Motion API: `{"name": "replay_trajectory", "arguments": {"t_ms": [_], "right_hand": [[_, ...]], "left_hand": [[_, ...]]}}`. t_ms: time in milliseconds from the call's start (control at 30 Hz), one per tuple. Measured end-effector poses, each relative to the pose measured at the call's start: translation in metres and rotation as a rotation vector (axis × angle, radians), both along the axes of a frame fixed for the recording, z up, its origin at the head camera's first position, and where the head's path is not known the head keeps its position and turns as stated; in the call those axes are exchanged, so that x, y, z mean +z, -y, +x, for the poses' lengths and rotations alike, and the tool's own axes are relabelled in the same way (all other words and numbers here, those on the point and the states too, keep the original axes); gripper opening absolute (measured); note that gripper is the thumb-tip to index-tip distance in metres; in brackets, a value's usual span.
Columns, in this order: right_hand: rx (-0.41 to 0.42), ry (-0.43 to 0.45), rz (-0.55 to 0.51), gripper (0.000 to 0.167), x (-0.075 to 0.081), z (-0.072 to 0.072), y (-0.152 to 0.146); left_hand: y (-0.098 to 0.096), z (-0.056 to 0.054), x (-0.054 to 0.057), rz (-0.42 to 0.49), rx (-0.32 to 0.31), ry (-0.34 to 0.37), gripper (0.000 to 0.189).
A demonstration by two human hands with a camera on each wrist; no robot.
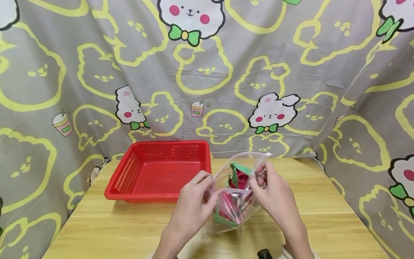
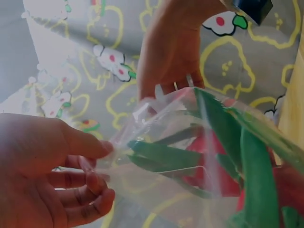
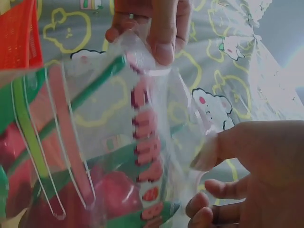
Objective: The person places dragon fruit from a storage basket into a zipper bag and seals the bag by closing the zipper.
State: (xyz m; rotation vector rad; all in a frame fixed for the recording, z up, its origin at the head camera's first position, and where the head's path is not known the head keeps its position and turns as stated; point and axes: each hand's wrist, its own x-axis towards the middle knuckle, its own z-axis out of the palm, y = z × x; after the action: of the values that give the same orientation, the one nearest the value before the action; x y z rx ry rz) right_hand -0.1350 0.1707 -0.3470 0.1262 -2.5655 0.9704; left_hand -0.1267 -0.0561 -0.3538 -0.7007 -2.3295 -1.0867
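Observation:
A clear zip bag (image 1: 228, 223) with printed lettering stands on the wooden table, its mouth spread wide. Inside it are red and green items that look like artificial roses (image 1: 240, 178), with green leaves (image 2: 259, 175). My left hand (image 1: 194, 201) pinches the left side of the bag's opening between thumb and fingers. On the opposite side my right hand (image 1: 273, 190) pinches the rim near the white slider (image 1: 268, 154). The right wrist view shows the bag's pink lettering (image 3: 146, 142) close up, with the right thumb (image 3: 206, 154) against the film.
A red plastic basket (image 1: 124, 196) with slotted walls sits left of the bag, near the back of the table (image 1: 323, 223). Patterned curtain (image 1: 207, 90) hangs behind and on both sides. A black object (image 1: 264, 254) shows at the bottom edge by the right wrist.

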Motion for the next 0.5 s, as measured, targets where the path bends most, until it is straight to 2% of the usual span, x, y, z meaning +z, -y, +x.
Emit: {"name": "replay_trajectory", "arguments": {"t_ms": [167,367,500], "right_hand": [[0.000,-0.064,-0.013,0.028,-0.003,-0.005,-0.007],[-0.028,-0.049,0.038,0.033,-0.004,-0.009,-0.014],[-0.075,-0.091,0.051,0.029,-0.005,-0.010,-0.016]], "left_hand": [[0.006,-0.004,-0.005,0.086,-0.044,-0.001,0.019],[0.017,-0.011,-0.006,0.183,-0.093,0.048,0.013],[0.024,-0.014,-0.008,0.218,-0.110,0.056,0.012]]}}
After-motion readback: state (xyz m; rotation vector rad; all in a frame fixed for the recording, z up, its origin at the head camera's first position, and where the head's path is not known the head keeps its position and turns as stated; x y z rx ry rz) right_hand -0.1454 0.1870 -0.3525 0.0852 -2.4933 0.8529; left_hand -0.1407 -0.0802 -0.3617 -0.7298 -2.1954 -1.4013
